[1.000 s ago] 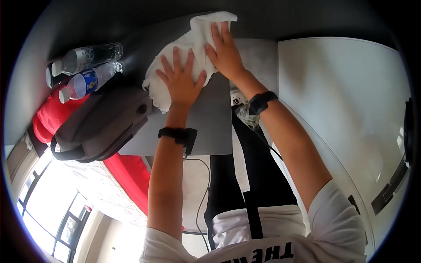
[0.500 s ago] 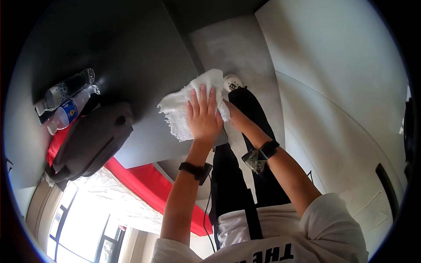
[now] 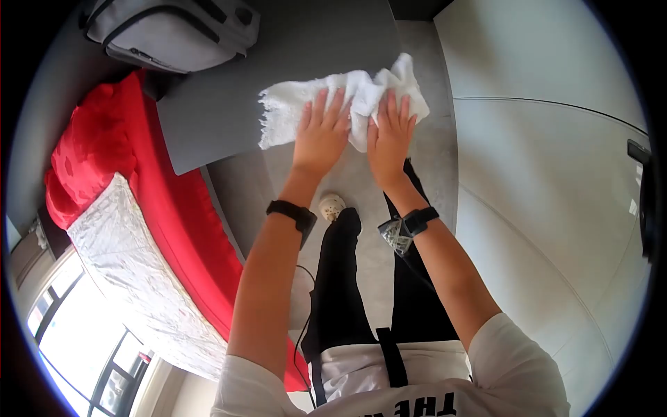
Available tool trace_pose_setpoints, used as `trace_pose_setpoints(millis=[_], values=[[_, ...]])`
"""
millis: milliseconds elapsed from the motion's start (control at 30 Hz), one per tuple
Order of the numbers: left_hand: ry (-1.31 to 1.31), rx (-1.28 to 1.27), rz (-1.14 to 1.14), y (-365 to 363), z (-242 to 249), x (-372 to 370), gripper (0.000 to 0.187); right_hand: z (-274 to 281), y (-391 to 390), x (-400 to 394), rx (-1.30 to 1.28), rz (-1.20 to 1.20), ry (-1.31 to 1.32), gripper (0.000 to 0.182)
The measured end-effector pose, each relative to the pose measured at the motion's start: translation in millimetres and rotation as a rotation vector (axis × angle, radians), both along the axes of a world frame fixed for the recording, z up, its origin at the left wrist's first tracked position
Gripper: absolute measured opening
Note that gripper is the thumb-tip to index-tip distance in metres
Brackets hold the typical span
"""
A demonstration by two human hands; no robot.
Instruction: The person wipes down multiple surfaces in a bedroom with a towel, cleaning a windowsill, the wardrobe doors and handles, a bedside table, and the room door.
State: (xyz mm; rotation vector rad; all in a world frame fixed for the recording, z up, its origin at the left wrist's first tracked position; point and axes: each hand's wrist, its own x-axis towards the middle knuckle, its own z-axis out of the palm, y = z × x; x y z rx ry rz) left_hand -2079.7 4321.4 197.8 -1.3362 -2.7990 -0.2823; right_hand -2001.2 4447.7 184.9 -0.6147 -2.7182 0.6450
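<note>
From my end: white cloth (image 3: 283, 111) at 12 o'clock, rumpled, frayed edge toward 11. Its left end lies on the grey table (image 3: 292, 45); its right end shows past the table edge against the floor, can't tell what's under it. Left hand (image 3: 323, 134) flat on the cloth's middle, fingers slightly apart, not clamped. Right hand (image 3: 392, 139) on its right part, fingers a little apart, thumb off to the side, palm down. Black band on each wrist. Grey backpack (image 3: 170, 35) on the table at 10 to 11 o'clock, no brand I can read. Red bedding (image 3: 101, 139) at 10, window (image 3: 80, 347) at 8, white panel (image 3: 528, 160) at 2. Pale shoe (image 3: 332, 206) near centre. Shirt lettering (image 3: 431, 404) at 5 to 6 o'clock: black capitals, looks like "THE", rest cut off.
</note>
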Motion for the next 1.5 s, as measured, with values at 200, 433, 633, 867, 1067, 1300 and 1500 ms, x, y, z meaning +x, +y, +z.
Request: trace_pose_setpoints(millis=[200, 433, 633, 867, 1067, 1300, 1500], values=[[0.203, 0.017, 0.229, -77, -13, 0, 0.052, 14, -39, -16, 0.071, 0.378, 0.138, 0.042], [0.194, 0.287, 0.177, -42, -47, 29, 0.044, -13, -19, 11, 0.117, 0.42, 0.313, 0.04], [0.569, 0.404, -0.193, 40, -82, 27, 0.05, -91, 76, 30, -0.096, 0.377, 0.453, 0.045], [0.09, 0.577, -0.269, -6, -179, -3, 0.052, -160, 77, -1, 0.03, 0.733, 0.33, 0.047], [-0.087, 0.011, -0.146, -37, -228, 22, 0.037, -179, 75, 47, 0.202, 0.939, 0.348, 0.042], [0.618, 0.325, -0.59, -38, -212, 13, 0.031, -119, 44, 38, 0.861, 0.441, 0.691, 0.042], [0.834, 0.741, -0.656, -24, -166, 44, 0.036, -66, 11, 6, 1.017, 0.271, 0.77, 0.059]])
